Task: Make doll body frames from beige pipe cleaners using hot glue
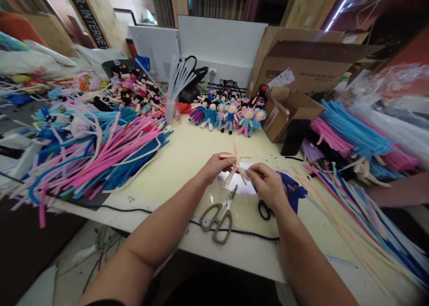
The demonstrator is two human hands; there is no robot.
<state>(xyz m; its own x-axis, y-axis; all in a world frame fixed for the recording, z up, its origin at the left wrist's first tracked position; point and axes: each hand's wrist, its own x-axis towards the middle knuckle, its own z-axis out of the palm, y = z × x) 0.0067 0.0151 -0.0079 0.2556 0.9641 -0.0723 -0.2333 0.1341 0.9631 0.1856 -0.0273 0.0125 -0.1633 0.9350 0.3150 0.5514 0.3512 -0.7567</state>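
Both hands meet over the middle of the pale yellow table (187, 163). My left hand (217, 165) pinches the crossed bundle of beige pipe cleaners (236, 159) from the left. My right hand (266, 183) is closed on the lower strands of the same bundle from the right. The bundle stands roughly upright with short arms sticking out sideways. Beige-handled scissors (217, 216) lie on the table just below the hands. A blue glue gun (292, 192) rests behind my right hand.
Heaps of pink and blue pipe cleaners (100, 158) cover the left side, and long beige, blue and pink ones (348, 207) the right. A row of finished dolls (228, 114) stands at the back by cardboard boxes (291, 109). Another person's arm (398, 192) reaches in at right.
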